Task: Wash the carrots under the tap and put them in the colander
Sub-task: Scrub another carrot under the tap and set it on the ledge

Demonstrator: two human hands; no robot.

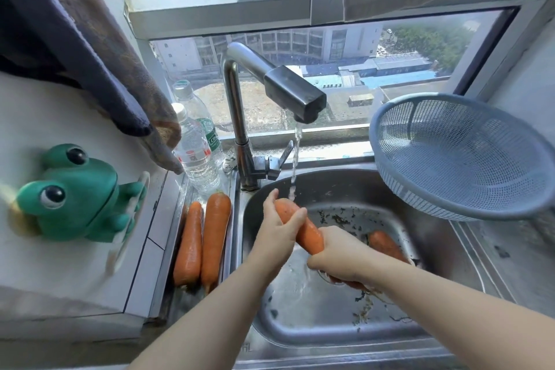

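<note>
While wet under steel tap (295, 97), tapered carrot (310, 235) in hands (277, 233) (339, 258).

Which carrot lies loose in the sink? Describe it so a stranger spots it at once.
Start at the stainless steel sink basin under the running tap. On its floor, just beyond the right hand, lies one orange carrot. No hand grips it, unlike the carrot gripped in the stream; two more carrots lie outside the basin on the left ledge.

Four carrots (300, 228) (188, 243) (215, 234) (386, 245), two water bottles (196, 156) (198, 108), one colander (450, 159), one tap (288, 90), one sink (345, 189), one green frog (75, 198), two hands (277, 234) (339, 255)
</note>
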